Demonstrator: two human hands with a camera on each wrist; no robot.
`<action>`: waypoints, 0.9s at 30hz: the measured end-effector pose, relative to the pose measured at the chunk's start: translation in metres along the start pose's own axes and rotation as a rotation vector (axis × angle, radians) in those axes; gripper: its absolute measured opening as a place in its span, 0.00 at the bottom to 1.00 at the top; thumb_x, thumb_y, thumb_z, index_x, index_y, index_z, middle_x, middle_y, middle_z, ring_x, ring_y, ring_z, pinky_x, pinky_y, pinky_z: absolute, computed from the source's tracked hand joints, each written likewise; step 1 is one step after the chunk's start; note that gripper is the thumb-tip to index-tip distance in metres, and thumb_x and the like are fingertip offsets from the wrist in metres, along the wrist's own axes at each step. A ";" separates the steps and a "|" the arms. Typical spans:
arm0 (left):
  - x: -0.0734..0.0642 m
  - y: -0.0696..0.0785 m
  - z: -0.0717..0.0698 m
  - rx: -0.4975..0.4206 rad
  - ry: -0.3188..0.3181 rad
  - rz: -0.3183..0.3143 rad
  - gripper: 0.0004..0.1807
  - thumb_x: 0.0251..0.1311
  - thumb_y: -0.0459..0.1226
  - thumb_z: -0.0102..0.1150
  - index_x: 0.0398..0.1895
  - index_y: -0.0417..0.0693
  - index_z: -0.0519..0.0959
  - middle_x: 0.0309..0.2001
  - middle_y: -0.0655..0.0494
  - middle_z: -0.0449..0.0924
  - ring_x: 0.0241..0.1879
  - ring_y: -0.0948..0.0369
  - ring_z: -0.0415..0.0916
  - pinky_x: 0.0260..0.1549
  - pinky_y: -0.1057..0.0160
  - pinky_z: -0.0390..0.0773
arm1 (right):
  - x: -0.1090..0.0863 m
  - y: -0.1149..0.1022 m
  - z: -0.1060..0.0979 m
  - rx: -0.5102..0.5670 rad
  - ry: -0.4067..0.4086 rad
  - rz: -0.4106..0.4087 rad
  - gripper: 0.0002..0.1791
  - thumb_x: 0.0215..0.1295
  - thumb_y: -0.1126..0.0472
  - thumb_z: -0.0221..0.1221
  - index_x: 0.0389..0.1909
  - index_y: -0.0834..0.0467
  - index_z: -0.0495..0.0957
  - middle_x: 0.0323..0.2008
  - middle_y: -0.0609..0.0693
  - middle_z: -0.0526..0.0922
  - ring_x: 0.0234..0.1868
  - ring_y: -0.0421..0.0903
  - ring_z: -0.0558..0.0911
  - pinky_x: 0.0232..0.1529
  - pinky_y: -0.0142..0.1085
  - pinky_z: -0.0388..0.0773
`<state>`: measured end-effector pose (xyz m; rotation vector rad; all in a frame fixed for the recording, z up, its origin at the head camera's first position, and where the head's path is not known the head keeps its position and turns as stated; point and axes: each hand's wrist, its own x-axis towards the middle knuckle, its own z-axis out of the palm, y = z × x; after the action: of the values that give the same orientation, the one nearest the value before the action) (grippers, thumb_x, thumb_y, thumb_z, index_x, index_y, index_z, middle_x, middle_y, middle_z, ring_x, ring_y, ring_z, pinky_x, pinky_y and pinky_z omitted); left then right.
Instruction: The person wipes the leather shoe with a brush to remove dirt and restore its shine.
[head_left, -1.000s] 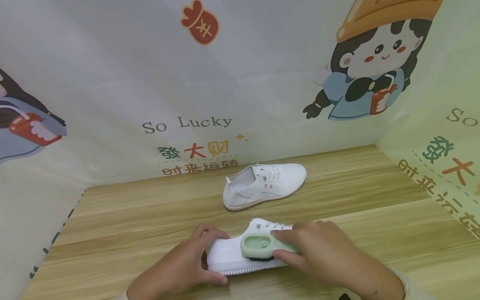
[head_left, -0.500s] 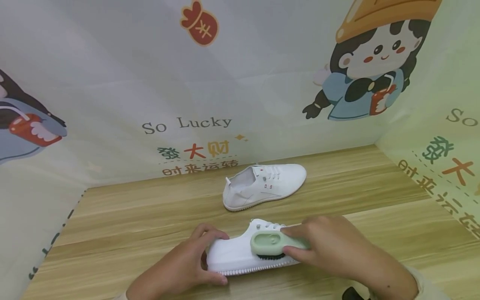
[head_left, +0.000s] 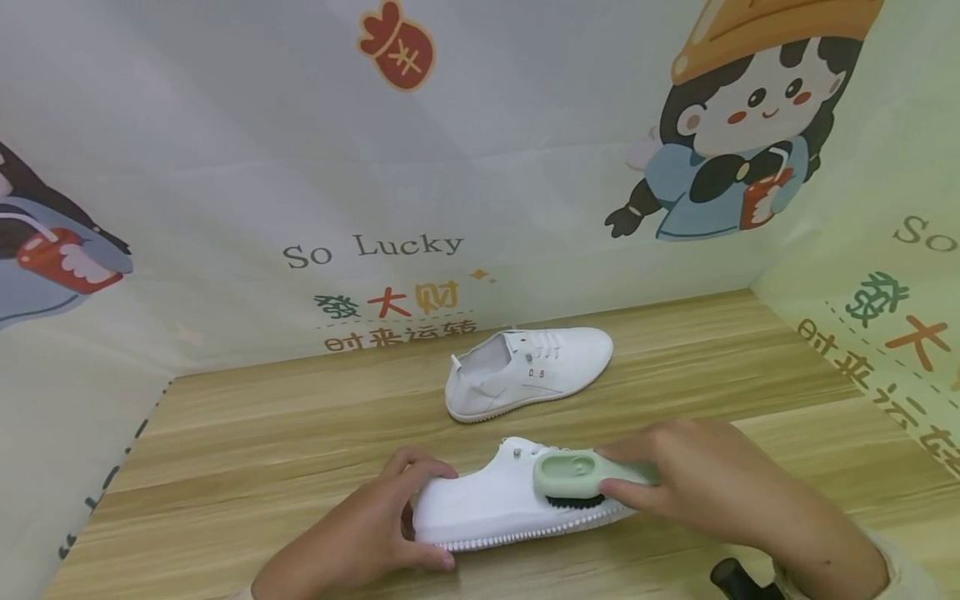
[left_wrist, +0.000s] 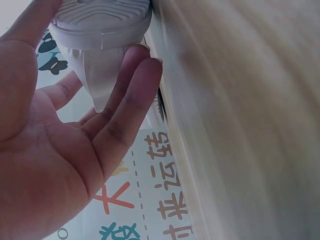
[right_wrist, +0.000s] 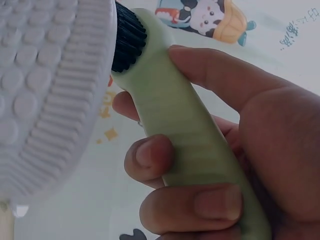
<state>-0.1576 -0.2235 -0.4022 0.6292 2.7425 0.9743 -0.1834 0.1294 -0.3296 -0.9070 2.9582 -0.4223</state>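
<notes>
A white shoe [head_left: 480,508] is tipped on its side near the front of the wooden table, its ribbed sole edge toward me. My left hand [head_left: 367,521] grips it by the heel, thumb below and fingers above. The left wrist view shows the heel [left_wrist: 102,45] between thumb and fingers. My right hand [head_left: 697,479] grips the handle of a pale green brush [head_left: 562,475]. Its dark bristles [right_wrist: 129,40] are against the shoe's side, toward the toe. In the right wrist view, fingers wrap round the handle [right_wrist: 185,135] beside the studded sole [right_wrist: 40,85].
A second white shoe [head_left: 532,371] lies farther back on the wooden table [head_left: 300,425], toe to the right. Printed cloth walls [head_left: 225,167] enclose the table's back and sides. A black object [head_left: 738,579] shows by the right sleeve at the bottom edge.
My right hand has slid the brush rightward along the shoe's side, from its middle toward the toe. The left hand and both shoes have stayed in place.
</notes>
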 end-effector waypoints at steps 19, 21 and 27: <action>0.001 0.001 0.001 0.056 0.010 -0.008 0.41 0.42 0.59 0.76 0.62 0.66 0.71 0.58 0.71 0.64 0.40 0.70 0.74 0.42 0.69 0.75 | 0.006 -0.010 0.015 -0.027 0.061 -0.094 0.24 0.66 0.34 0.58 0.51 0.45 0.86 0.42 0.41 0.89 0.35 0.34 0.81 0.31 0.36 0.75; 0.001 0.002 0.001 0.067 0.012 -0.007 0.40 0.42 0.60 0.76 0.62 0.67 0.71 0.58 0.71 0.64 0.39 0.70 0.74 0.41 0.69 0.75 | 0.007 -0.014 0.019 -0.033 0.083 -0.105 0.24 0.66 0.35 0.58 0.51 0.45 0.86 0.37 0.41 0.89 0.30 0.32 0.77 0.28 0.34 0.72; 0.001 0.003 0.001 0.080 0.009 -0.015 0.40 0.42 0.61 0.76 0.61 0.67 0.71 0.57 0.71 0.64 0.38 0.70 0.74 0.40 0.69 0.74 | 0.008 -0.027 0.033 -0.054 0.128 -0.124 0.25 0.66 0.34 0.57 0.54 0.44 0.85 0.25 0.40 0.81 0.21 0.32 0.66 0.21 0.31 0.64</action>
<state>-0.1573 -0.2209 -0.4012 0.6172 2.8023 0.8701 -0.1717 0.0951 -0.3536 -1.1142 3.0523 -0.4219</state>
